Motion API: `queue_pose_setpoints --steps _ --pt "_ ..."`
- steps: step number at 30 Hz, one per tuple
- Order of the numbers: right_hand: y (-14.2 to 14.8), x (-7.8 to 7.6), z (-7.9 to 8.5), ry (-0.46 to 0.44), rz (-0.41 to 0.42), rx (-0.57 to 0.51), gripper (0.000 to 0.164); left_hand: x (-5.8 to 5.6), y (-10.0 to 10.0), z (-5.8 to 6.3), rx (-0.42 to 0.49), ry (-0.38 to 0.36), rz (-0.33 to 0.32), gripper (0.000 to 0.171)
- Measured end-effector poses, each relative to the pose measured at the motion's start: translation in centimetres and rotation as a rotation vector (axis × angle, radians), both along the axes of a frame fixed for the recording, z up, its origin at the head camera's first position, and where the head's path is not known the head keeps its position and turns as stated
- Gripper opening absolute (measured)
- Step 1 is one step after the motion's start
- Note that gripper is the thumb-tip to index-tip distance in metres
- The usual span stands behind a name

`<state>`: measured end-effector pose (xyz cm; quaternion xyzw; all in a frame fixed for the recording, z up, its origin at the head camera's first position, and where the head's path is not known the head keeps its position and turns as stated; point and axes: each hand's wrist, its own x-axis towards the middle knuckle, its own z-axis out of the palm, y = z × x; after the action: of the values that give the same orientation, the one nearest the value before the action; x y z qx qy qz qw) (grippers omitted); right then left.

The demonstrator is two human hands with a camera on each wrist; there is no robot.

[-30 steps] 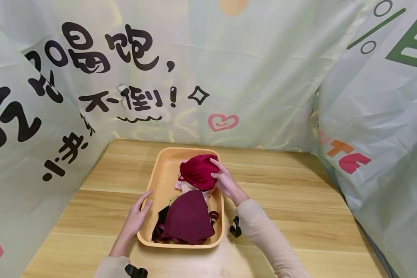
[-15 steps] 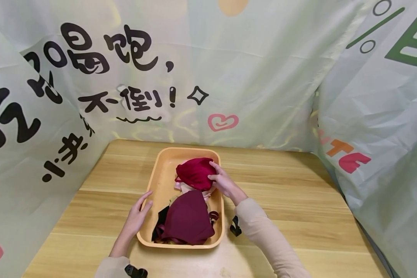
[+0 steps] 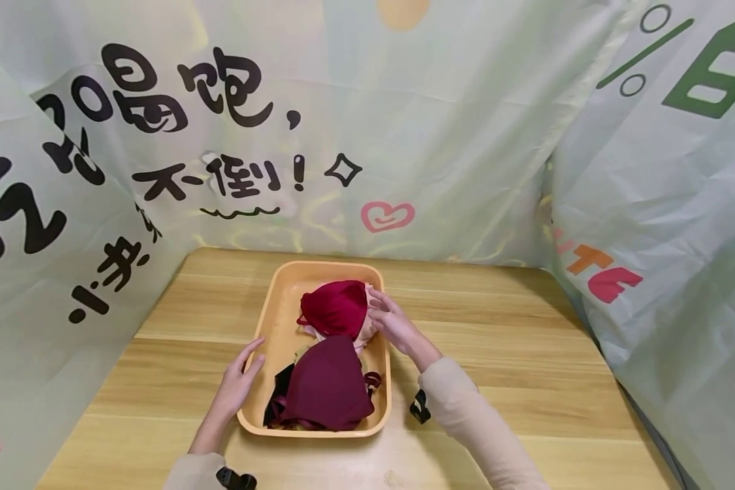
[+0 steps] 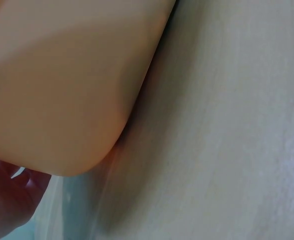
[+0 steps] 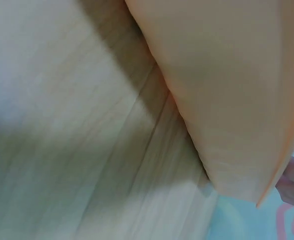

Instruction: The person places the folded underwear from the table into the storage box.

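Note:
A shallow light-orange plastic tray (image 3: 376, 429) holds several bras in the head view. On its far part a crimson bra (image 3: 333, 306) lies over a pale pink bra (image 3: 366, 327). Nearer me, a maroon bra (image 3: 327, 388) lies cup up, with black fabric (image 3: 277, 395) at its left. My right hand (image 3: 398, 328) is over the far right rim, its fingers loosely extended at the pale pink cup, apart from the crimson one. Whether they touch the pink fabric I cannot tell. My left hand (image 3: 235, 381) rests at the left rim with its fingers extended.
The tray stands on a wooden table (image 3: 496, 327). Pale printed fabric (image 3: 453, 170) hangs behind it and at both sides. A black wrist mount (image 3: 419, 407) sits by the right sleeve, and another black mount (image 3: 235, 478) is at the left sleeve.
The crimson bra has shifted left in the tray, and more of the pale pink cup shows. My right hand has come off the crimson fabric. The left hand stays at the rim.

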<state>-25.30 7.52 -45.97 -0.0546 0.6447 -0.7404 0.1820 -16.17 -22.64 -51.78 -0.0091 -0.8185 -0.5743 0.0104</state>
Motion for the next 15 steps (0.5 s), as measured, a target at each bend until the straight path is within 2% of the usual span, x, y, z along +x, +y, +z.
queue_pose_setpoints --steps 6,15 --pt "0.5 1.1 -0.4 0.008 -0.043 -0.080 0.052 -0.5 -0.1 0.0 0.001 -0.010 -0.007 0.044" --pt "1.7 2.8 -0.9 -0.006 -0.112 -0.112 0.050 -1.2 -0.3 -0.3 0.013 0.006 -0.014 0.044"
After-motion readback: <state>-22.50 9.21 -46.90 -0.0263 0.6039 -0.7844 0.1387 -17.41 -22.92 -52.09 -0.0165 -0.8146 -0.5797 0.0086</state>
